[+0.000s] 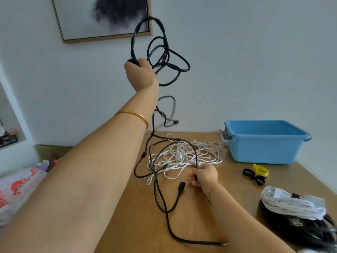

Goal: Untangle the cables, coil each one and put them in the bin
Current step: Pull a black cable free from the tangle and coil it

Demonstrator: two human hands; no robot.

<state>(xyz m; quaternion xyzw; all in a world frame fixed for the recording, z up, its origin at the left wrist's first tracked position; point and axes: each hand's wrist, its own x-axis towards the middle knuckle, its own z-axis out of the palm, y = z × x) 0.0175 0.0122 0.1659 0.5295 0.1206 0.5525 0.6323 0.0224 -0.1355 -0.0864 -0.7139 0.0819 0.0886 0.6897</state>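
Observation:
My left hand (141,74) is raised high in front of the wall and grips a tangle of black cable (165,57), whose loops stick up and to the right of the fist. The black cable hangs down to the wooden table (127,207), where it runs through a loose heap of white cable (184,154). Low over the table, my right hand (204,176) pinches a strand of the same black cable. A black plug end (181,185) lies just left of that hand. The blue bin (262,143) stands at the back right, its visible inside empty.
At the right front lie a coiled white cable (291,205) and a coiled black one (310,229). Black (252,175) and yellow (260,169) straps lie before the bin. A printed plastic bag (18,189) sits left. A framed picture (102,17) hangs on the wall.

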